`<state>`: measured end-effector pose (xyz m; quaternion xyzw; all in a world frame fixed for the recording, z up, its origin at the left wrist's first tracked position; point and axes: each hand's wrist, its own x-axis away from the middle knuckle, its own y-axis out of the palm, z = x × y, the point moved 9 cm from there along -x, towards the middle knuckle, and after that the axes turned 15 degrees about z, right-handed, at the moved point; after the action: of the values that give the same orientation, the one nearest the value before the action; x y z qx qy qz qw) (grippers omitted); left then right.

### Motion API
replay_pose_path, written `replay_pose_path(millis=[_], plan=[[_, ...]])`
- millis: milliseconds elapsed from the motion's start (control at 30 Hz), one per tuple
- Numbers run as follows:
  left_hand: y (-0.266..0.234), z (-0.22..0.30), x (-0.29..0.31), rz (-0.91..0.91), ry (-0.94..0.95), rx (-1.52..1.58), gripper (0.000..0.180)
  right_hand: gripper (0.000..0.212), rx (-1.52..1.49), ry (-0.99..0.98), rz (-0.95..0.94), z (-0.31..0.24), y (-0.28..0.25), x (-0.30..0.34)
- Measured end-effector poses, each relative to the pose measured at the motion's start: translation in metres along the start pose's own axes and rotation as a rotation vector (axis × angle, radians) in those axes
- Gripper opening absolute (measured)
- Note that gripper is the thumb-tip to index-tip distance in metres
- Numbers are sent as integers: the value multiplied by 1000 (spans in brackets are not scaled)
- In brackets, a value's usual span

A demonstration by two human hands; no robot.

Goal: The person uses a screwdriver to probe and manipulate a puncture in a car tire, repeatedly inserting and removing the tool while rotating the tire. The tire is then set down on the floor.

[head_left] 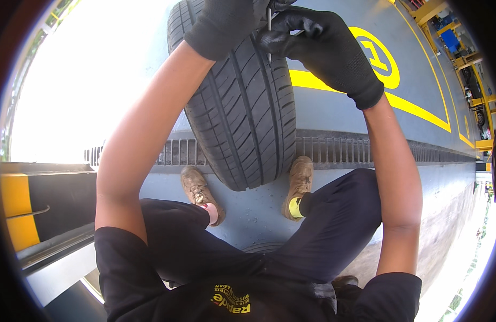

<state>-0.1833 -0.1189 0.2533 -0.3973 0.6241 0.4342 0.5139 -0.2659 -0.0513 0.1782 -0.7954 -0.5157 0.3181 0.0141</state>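
Observation:
A black tire (242, 107) stands upright on its tread between my feet, its grooved surface facing me. My left hand (226, 27), in a black glove, is closed over the tire's upper part; the top edge of the view cuts off some of its fingers, and what they grip is hidden. In a matching glove, my right hand (317, 51) pinches a thin metal rod (269, 21) with its thumb and fingers bent. The rod points down toward the tread, close to the left hand's fingertips. Whether its lower end touches the rubber I cannot tell.
A dark drain grate (334, 150) crosses the grey floor behind my shoes (300, 182). Yellow painted lines (419, 114) and a ringed mark lie at the right. A yellow and black steel structure (17, 209) stands at the left; racks with equipment (457, 48) are at the far right.

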Motion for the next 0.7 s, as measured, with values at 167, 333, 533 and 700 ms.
replay_pose_path(millis=[167,333,533,700], plan=[[6,1,8,-169,-467,212,21,30,484,-65,104,7,-12,14],[15,-12,19,-8,-746,527,35,29,514,-50,207,19,-28,24],[11,17,3,-146,-645,429,41,22,247,-255,-114,-15,-9,11],[17,26,19,-34,-847,656,38,29,220,-247,-74,-11,-11,12]])
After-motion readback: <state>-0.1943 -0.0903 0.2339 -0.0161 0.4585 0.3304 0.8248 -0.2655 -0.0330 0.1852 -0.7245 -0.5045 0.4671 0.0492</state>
